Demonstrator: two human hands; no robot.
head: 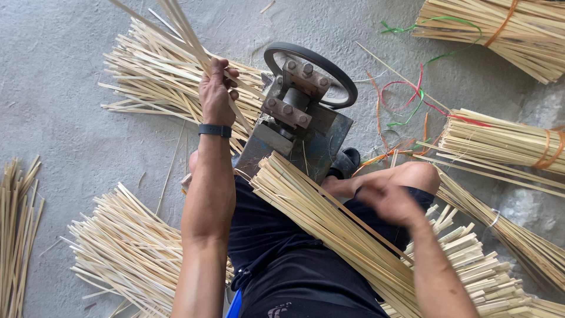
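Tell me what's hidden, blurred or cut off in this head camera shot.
- Right hand: motion-blurred, so its grip cannot be told.
- Bamboo strips in the left hand: tops cut off by the upper edge.
- Machine: lower body hidden behind the strip bundle on the lap.
- Black sandal: mostly hidden by the machine and knee.

Pale split bamboo strips [182,32] are slanting up-left above the machine; a thick strip bundle [329,229] is lying diagonally across the lap.

Right hand [388,202] blurred, grip unclear
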